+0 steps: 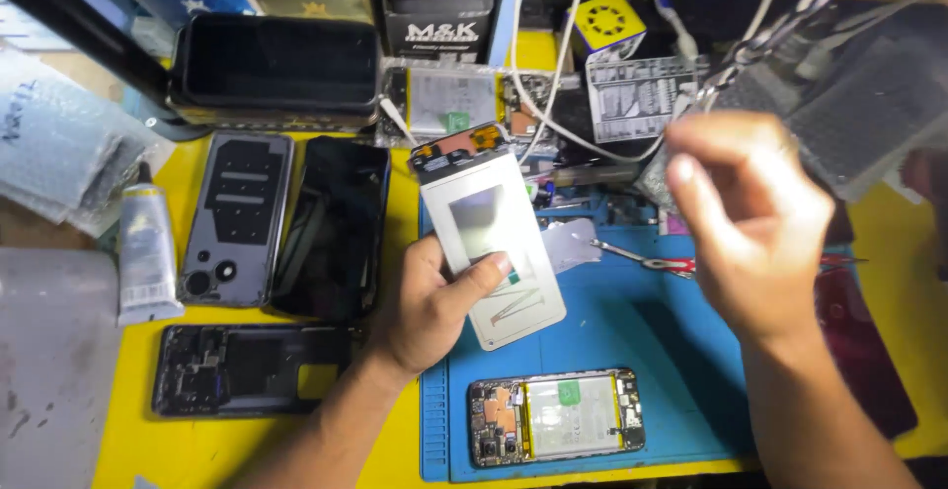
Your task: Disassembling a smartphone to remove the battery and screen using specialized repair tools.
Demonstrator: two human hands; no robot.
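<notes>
2 hands: left hand [427, 303] grips 1 screen panel [494, 237]; right hand [752, 214] raised.

The left grip [434, 296] holds a white display panel [491, 252], back up, orange flex on top. Left of it lies a black screen [334, 227]. Beyond it stand a black box [439, 25] and a yellow cube carton [609, 23].
</notes>
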